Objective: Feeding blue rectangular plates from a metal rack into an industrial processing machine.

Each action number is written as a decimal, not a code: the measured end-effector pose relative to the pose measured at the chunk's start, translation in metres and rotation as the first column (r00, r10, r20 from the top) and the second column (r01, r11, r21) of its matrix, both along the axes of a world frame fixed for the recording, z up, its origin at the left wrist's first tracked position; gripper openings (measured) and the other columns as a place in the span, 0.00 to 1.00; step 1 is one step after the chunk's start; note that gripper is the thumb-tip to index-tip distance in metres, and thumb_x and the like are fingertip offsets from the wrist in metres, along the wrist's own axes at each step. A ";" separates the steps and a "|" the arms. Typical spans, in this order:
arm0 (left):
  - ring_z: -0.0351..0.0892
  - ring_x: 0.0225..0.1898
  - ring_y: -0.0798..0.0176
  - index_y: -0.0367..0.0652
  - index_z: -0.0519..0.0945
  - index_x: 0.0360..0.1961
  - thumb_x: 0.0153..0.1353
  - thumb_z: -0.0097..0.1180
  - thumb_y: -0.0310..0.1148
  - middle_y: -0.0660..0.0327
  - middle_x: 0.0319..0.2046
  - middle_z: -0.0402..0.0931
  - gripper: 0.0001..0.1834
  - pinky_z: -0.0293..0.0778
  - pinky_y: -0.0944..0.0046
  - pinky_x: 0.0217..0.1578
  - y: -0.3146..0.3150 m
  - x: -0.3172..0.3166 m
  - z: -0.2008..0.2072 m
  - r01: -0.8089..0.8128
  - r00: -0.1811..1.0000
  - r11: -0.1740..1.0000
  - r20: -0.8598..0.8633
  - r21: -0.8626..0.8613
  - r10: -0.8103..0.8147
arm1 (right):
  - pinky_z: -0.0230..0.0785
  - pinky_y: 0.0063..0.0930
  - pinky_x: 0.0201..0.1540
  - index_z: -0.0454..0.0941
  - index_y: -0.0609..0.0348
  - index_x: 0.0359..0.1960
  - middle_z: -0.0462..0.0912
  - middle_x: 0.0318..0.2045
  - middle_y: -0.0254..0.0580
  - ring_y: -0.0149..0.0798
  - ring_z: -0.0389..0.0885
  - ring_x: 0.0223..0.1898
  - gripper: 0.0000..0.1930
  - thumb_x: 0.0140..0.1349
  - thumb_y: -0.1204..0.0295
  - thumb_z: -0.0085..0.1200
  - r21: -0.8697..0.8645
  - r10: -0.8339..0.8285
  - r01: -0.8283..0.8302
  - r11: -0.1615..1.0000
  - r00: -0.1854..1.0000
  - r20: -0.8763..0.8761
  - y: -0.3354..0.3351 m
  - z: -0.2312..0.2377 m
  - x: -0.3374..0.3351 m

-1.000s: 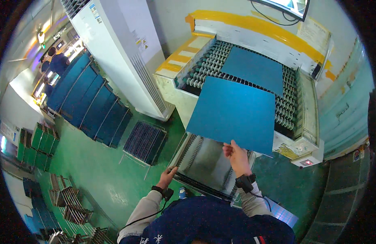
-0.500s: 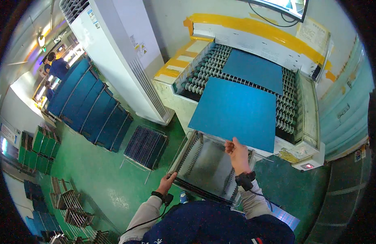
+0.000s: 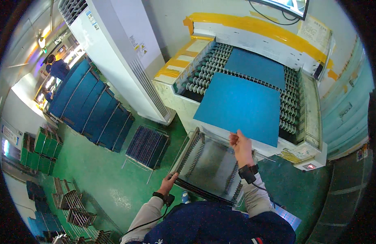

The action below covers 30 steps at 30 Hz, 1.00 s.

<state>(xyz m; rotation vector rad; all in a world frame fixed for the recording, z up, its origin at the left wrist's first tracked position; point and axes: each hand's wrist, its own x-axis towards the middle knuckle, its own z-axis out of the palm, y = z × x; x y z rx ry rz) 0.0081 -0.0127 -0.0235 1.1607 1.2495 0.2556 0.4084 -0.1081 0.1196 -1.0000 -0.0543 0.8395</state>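
Observation:
A flat blue panel [image 3: 238,103] lies partly over the roller conveyor [image 3: 287,116], its near edge jutting out past the machine's front. My right hand [image 3: 241,148] is closed at that near edge, fingers curled and thumb up, pinching the panel. Beneath it stands a slotted metal rack [image 3: 208,162] with comb-like teeth along both sides and a grey sheet inside. My left hand [image 3: 168,184] has its fingers wrapped round the rack's near left corner. Farther in on the rollers lies a second blue panel [image 3: 257,67].
A tall white cabinet-like unit [image 3: 114,61] stands left of the machine. On the green floor are a rack packed with dark panels [image 3: 147,146], a long row of blue panels [image 3: 90,105], green stacks [image 3: 43,148] and metal racks [image 3: 74,203]. People [image 3: 57,67] work far left.
The near blue panel has moved away from me, farther onto the rollers, and my right hand has gone with it. The far panel has slid slightly deeper. My left hand stays on the rack.

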 end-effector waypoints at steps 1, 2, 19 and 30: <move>0.72 0.58 0.62 0.39 0.77 0.62 0.65 0.61 0.54 0.57 0.55 0.78 0.33 0.64 0.62 0.61 0.001 -0.001 -0.002 -0.001 1.000 1.000 0.004 0.000 0.001 | 0.72 0.30 0.33 0.80 0.69 0.38 0.83 0.31 0.44 0.35 0.79 0.29 0.17 0.70 0.62 0.55 -0.006 0.005 -0.005 1.000 1.000 -0.007 0.001 0.000 0.001; 0.72 0.58 0.62 0.39 0.77 0.62 0.65 0.61 0.53 0.57 0.55 0.78 0.33 0.64 0.62 0.61 0.002 -0.002 -0.004 -0.002 1.000 1.000 0.007 -0.001 0.002 | 0.72 0.30 0.33 0.80 0.69 0.38 0.83 0.31 0.44 0.35 0.79 0.29 0.17 0.71 0.62 0.55 0.000 0.014 -0.014 1.000 1.000 0.001 0.001 0.000 0.003; 0.71 0.62 0.58 0.37 0.73 0.65 0.65 0.59 0.56 0.53 0.59 0.75 0.37 0.63 0.60 0.63 -0.004 0.006 0.023 0.046 0.999 0.997 0.016 0.060 -0.047 | 0.71 0.31 0.35 0.80 0.63 0.40 0.84 0.32 0.41 0.35 0.79 0.32 0.16 0.70 0.59 0.55 0.014 0.015 -0.015 1.000 1.000 0.015 0.015 -0.012 0.032; 0.74 0.57 0.59 0.36 0.77 0.61 0.65 0.59 0.56 0.54 0.53 0.79 0.35 0.66 0.61 0.61 -0.007 0.018 0.048 0.087 0.996 0.992 -0.015 0.092 -0.086 | 0.67 0.27 0.38 0.80 0.58 0.44 0.81 0.33 0.32 0.29 0.75 0.32 0.18 0.72 0.55 0.52 -0.032 0.118 -0.117 0.993 0.991 0.055 0.015 -0.030 0.069</move>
